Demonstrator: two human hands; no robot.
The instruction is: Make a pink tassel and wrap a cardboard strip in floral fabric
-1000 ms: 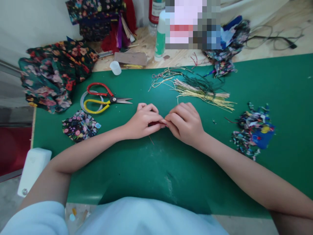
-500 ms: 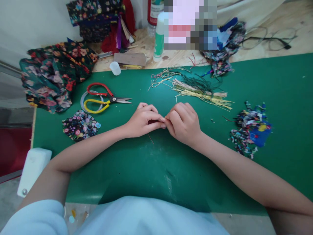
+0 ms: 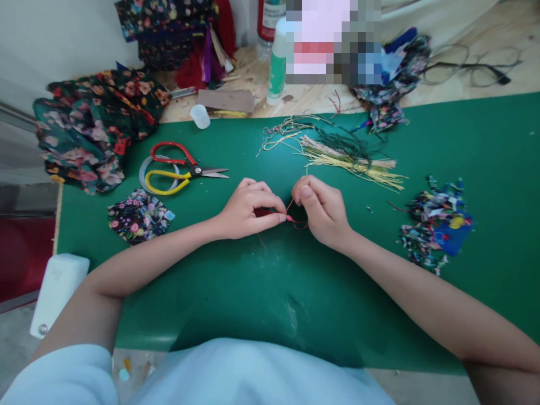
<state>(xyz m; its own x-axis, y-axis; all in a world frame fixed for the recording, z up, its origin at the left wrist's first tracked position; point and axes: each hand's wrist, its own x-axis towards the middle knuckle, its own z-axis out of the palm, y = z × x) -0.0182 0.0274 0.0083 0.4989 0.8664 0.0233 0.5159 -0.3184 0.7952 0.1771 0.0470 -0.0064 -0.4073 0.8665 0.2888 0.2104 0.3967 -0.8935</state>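
Between thumb and fingertips, my left hand [image 3: 253, 209] pinches a thin red cord [image 3: 300, 226], close to a small knot at the fingertips. To the right of the knot the cord makes a small loop, and a loose tail hangs below the left palm. My right hand [image 3: 321, 207] is closed on a strand of this cord, drawn up from the knot. A small gap separates the two hands. Both hover over the green mat [image 3: 236, 292]. What lies inside the left palm is hidden.
Left of the hands lie scissors [image 3: 198, 170] with red and yellow handles, a floral fabric piece [image 3: 139, 217] and bunched floral cloth [image 3: 101, 129]. Behind are a small white cap [image 3: 199, 117], cord bundles [image 3: 354, 160] and a glue stick [image 3: 276, 64]. Fabric scraps [image 3: 439, 219] lie right.
My right hand has moved slightly right, away from the left fingertips, and turned. The red knot, loop and taut strand now show between the hands. My left hand stays nearly still.
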